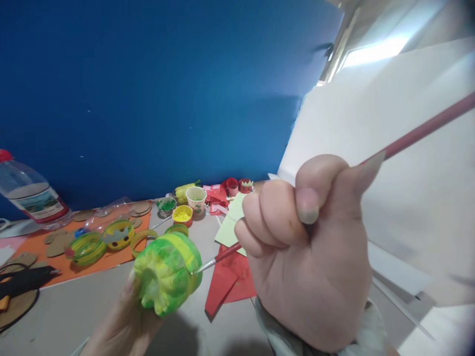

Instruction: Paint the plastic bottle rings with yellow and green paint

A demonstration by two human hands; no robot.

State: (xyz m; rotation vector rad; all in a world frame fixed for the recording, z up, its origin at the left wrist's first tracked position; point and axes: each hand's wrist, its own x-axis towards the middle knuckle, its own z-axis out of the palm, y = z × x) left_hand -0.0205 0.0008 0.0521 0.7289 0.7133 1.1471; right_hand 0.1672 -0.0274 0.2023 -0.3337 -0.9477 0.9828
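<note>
My right hand is closed around a red-handled paintbrush, close to the camera. The brush's metal ferrule and tip touch the side of a green-and-yellow painted bottle bottom. My left hand holds that painted piece from below, with fingers partly hidden behind it. Both are above a grey table.
Small paint pots and a paper cup stand at the back. Painted plastic rings lie on orange paper. Red paper and pale green paper lie in the middle. A plastic bottle lies left; a blue wall behind; white sheets right.
</note>
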